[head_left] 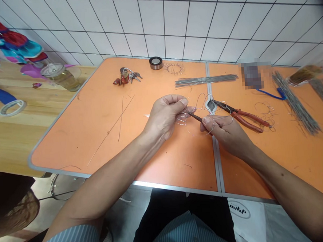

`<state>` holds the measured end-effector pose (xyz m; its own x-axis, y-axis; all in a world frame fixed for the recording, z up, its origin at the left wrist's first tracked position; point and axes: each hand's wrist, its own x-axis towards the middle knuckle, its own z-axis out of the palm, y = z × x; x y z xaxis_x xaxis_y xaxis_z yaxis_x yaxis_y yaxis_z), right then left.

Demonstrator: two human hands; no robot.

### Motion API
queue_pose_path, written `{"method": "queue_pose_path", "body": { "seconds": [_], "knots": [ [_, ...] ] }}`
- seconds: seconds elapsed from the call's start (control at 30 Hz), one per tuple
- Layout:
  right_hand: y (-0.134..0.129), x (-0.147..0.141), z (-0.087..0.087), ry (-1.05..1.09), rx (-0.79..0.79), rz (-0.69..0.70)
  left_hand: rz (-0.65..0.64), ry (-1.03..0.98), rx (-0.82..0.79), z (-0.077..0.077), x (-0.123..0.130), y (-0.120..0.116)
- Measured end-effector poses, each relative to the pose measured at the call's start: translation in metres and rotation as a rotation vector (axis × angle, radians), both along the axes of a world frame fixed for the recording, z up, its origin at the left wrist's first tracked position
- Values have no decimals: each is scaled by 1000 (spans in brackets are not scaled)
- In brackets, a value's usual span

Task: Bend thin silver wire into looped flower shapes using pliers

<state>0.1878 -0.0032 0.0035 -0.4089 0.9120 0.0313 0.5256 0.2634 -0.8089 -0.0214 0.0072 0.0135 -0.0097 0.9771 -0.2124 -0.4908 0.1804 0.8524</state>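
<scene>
Together, looped wire (182, 124) and a dark tool (194, 116) lie between both hands (163, 115).

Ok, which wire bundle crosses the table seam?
The back-middle bundle, lying across the seam; the two slanted bundles sit wholly right of it.

Middle of the bench (178, 167) is blocked: left hand (162, 115), right hand (232, 133), dark tool (195, 116) between them. Pliers (240, 113) stop a pass just right of those. Far edge is tight: keys (135, 76), tape roll (156, 64), wire bundle (206, 80), tiled wall (155, 24) behind. Second bundle (297, 103) lies in the way farther right. Best lane: near edge between the forearms (117, 169), which cross that edge; one wire scrap (188, 166) there. Near left corner passable too, up to two crossed wires (108, 133).
</scene>
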Motion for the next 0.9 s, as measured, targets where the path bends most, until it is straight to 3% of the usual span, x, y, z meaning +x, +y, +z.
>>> {"method": "queue_pose_path", "body": {
  "seconds": [0.53, 0.9],
  "knots": [
    [-3, -1, -3, -50, 41, -30, 5, 77, 33, -1, 1, 0],
    [4, 5, -14, 90, -124, -41, 34, 81, 32, -4, -5, 5]
  ]
}}
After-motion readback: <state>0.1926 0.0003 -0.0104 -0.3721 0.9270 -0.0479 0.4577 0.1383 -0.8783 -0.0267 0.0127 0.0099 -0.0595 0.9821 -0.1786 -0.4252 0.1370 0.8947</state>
